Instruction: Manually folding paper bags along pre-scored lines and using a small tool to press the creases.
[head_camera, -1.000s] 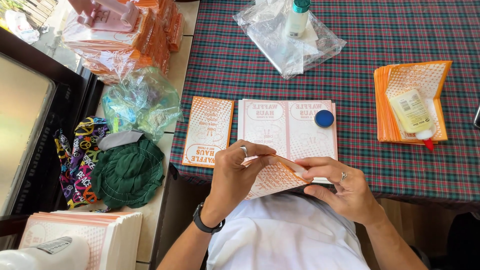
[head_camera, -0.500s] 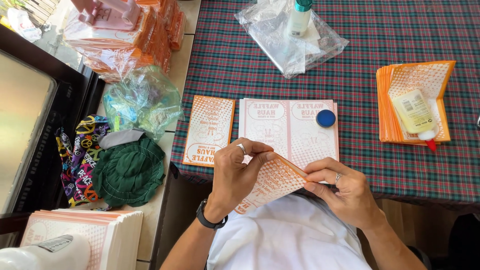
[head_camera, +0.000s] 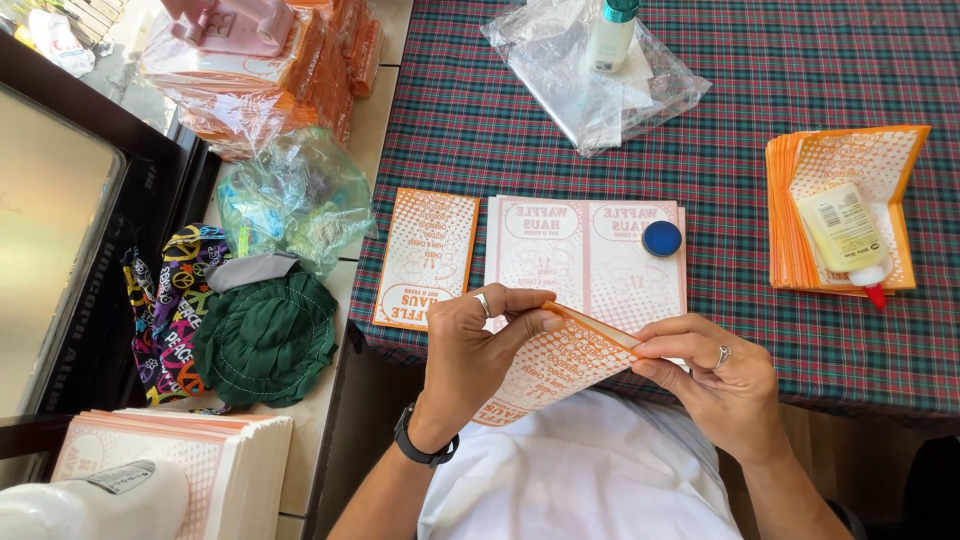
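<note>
Paper sleeve (head_camera: 560, 365) has tilted up since a second ago; your left hand (head_camera: 480, 345) and right hand (head_camera: 715, 375) fingers stay clamped on its edges, lower centre, above the tabletop (head_camera: 740, 90).

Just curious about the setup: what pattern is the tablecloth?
The tablecloth is plaid, red and green with thin white lines, clearest in the head view.

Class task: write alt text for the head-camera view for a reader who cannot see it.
Two hands, left hand and right hand, fold an orange-and-white printed paper sheet at the edge of a plaid tablecloth. Beyond it lie flat printed sheets, a blue cap and a glue bottle.
</note>
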